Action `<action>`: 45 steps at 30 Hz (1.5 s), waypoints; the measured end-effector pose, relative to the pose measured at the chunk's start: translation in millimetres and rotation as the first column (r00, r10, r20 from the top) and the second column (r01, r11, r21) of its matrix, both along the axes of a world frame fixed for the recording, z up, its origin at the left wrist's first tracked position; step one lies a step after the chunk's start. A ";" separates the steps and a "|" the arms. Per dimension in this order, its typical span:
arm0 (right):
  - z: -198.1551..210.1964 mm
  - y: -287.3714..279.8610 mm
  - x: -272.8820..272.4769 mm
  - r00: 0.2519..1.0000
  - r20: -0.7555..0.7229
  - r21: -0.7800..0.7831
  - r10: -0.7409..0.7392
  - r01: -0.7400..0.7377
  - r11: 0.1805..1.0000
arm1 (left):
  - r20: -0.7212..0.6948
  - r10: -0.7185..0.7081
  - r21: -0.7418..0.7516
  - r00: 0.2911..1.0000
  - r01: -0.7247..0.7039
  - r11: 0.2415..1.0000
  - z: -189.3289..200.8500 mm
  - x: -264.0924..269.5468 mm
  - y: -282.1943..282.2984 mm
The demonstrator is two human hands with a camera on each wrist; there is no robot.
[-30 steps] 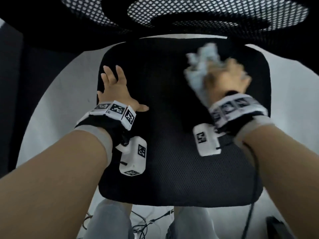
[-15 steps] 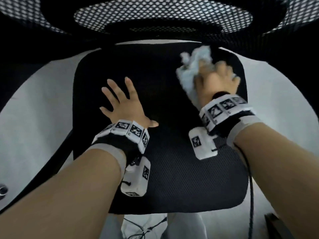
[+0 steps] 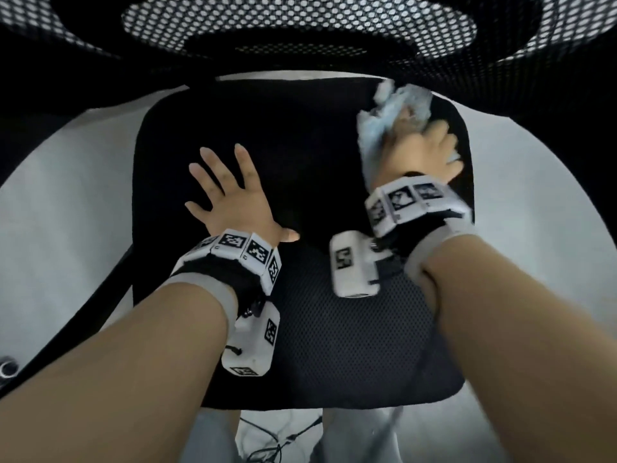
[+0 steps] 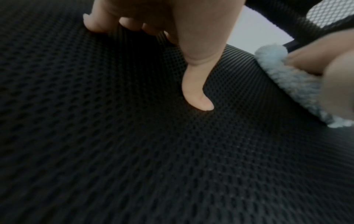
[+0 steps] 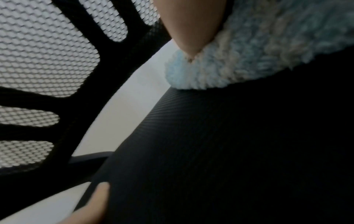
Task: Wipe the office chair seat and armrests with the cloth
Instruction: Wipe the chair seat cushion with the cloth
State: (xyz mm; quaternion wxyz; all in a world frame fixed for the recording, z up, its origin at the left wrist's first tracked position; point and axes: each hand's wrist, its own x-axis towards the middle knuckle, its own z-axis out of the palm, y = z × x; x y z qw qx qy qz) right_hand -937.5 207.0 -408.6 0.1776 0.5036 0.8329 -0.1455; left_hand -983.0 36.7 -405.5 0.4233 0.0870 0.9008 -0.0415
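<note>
Change since earlier: both hands sit farther right on the seat than a second ago, the cloth has gone from the middle rear toward the rear right corner, and the chair has turned a little under the head camera.
Left hand (image 3: 230,198): lies flat on the seat, left of centre, fingers straight and spread, thumb out to the right; the left wrist view shows the thumb tip and fingertips (image 4: 93,22) pressing into the mesh. It holds nothing.
Left wrist band (image 3: 243,250): white blocks printed with black square code patterns; no readable words.
Seat (image 3: 300,145): black, rounded-square cushion covered in a fine honeycomb mesh, filling the middle of the head view; up close the weave shows as rows of small dark cells.
Backrest (image 3: 300,31): black frame with open white-lit mesh panels, standing along the far edge of the seat.
Right wrist band (image 3: 410,202): same white blocks with black code squares, blurred; nothing legible.
Cloth (image 3: 390,111): fluffy, looped pile in pale blue and off-white, bunched up, pressed on the seat at its rear right corner, just in front of the backrest.
Right hand (image 3: 424,152): on top of the cloth, fingers closed over the bundle and gripping it; the right wrist view shows a finger dug into the pile (image 5: 249,53).
Writing: no brand or label can be read anywhere.
</note>
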 end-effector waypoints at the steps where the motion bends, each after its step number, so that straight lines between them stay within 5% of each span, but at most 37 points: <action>1: 0.8 -16.8 -0.7 0.999 0.005 -0.030 0.035 -0.035 0.999 | 0.001 -0.002 0.007 1.000 0.002 1.000 -0.6 0.7 -0.2; 6: 5.1 -39.9 23.4 0.830 -0.003 -0.080 0.557 -0.556 0.827 | 0.015 0.015 0.012 1.000 -0.015 1.000 2.1 0.2 -4.2; 7: 3.2 -21.8 25.8 0.854 0.022 -0.053 0.519 -0.518 0.854 | 0.006 0.017 0.023 1.000 -0.017 1.000 1.3 1.5 -4.6; 9: 3.8 13.8 24.7 0.976 0.002 0.006 0.217 -0.217 0.976 | -0.044 0.007 0.052 0.999 -0.005 0.999 -2.4 5.1 -6.6; 11: 0.3 23.6 17.2 0.996 -0.041 0.009 -0.073 0.074 0.997 | -0.088 -0.006 0.066 0.996 0.011 0.998 -5.5 7.7 -8.6; 12: -1.3 13.7 12.1 0.996 -0.004 0.004 -0.093 0.093 0.996 | -0.094 -0.009 0.068 0.996 0.016 0.998 -6.2 8.3 -8.4; 15: 0.3 -43.2 12.2 0.976 -0.003 -0.094 0.220 -0.219 0.971 | -0.070 0.001 0.056 0.998 0.003 0.998 -5.5 7.7 -8.0; 17: 4.9 -61.6 24.6 0.877 -0.056 -0.117 0.477 -0.481 0.869 | -0.056 0.008 0.046 0.998 -0.005 0.999 -3.8 6.8 -9.0; 19: 4.2 -38.9 27.4 0.813 -0.020 -0.074 0.582 -0.582 0.810 | -0.053 0.013 0.049 0.999 -0.010 0.999 -3.7 7.6 -9.9; 22: 0.7 9.2 20.4 0.934 0.010 0.047 0.357 -0.357 0.933 | -0.073 0.018 0.057 0.997 -0.013 0.998 -6.0 9.3 -8.5; 26: 0.4 -8.9 4.9 0.998 -0.032 -0.044 0.049 -0.051 0.998 | -0.091 0.018 0.071 0.996 -0.012 0.997 -7.1 10.5 -7.4; 30: 3.1 -61.7 14.0 0.902 -0.065 -0.058 0.427 -0.430 0.901 | -0.060 0.033 0.058 0.998 -0.030 0.998 -7.2 8.4 -6.6; 32: 1.3 -41.3 16.2 0.873 -0.041 -0.024 0.485 -0.486 0.873 | -0.066 0.031 0.060 0.997 -0.027 0.998 -8.2 9.1 -7.1; 37: 4.8 11.4 6.8 0.998 -0.064 -0.016 -0.008 0.007 1.000 | -0.108 0.013 0.067 0.994 -0.006 0.998 -12.2 10.7 -5.7; 40: 7.0 -29.5 5.9 0.980 -0.011 -0.038 0.197 -0.197 0.980 | -0.109 0.014 0.049 0.994 -0.008 0.999 -11.4 10.1 -3.0; 43: 6.8 -44.1 19.4 0.857 -0.054 -0.057 0.512 -0.515 0.855 | -0.096 0.020 0.042 0.995 -0.016 0.999 -9.2 9.8 -3.2; 45: 4.0 -16.4 17.9 0.850 -0.023 0.001 0.526 -0.526 0.851 | -0.099 0.015 0.048 0.995 -0.010 0.999 -9.3 10.6 -4.0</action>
